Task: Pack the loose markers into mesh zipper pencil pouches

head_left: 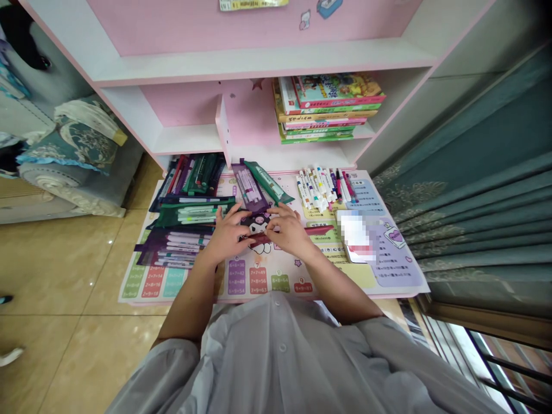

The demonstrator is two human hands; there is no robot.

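A narrow dark red mesh pencil pouch (319, 230) lies crosswise on the printed desk mat, in front of my body. My left hand (229, 233) has its thumb and a fingertip at the pouch's left part, the other fingers raised and apart. On the upper edge, my right hand (290, 230) pinches with thumb and forefinger, its other fingers curled. Both hands cover much of the pouch, so its contents cannot be made out. Just beyond lie a purple mesh pouch (250, 187) with white pens and a green mesh pouch (269, 183).
Filled pouches (181, 247) lie along the desk's left side. Loose white markers (317, 187) and pink and dark pens (345, 185) are at the back right, near a blurred phone-like object (356, 236). Books (328, 115) are stacked on the shelf (259, 154); a curtain (483, 172) hangs right.
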